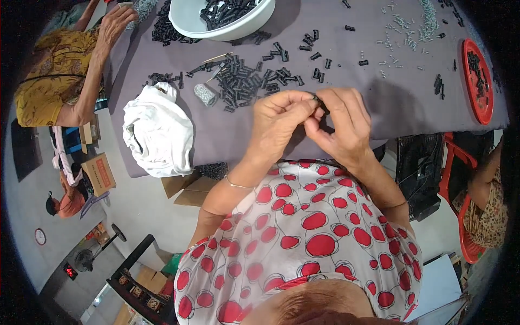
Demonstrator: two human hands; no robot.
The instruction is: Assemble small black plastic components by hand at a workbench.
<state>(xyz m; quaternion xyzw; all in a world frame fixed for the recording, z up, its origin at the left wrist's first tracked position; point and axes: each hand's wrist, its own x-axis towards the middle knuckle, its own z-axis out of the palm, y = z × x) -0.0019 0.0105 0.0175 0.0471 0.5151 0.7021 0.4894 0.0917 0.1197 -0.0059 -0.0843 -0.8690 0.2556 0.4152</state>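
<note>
My left hand and my right hand meet over the near edge of the grey-covered table. Between their fingertips is a small black plastic piece, mostly covered by the fingers. Left thumb and forefinger pinch it from one side, while the right fingers close on it from the other. Just beyond and left of my hands lies a loose heap of black plastic pieces, short and tube-like. Beside that heap rests a grey speckled cylinder. Several small metal springs are scattered at the far right.
A white basin of black pieces stands at the far side. Bunched white cloth lies at the left edge, and a red tray at the right. One person's arm reaches in from the left; another person sits at right.
</note>
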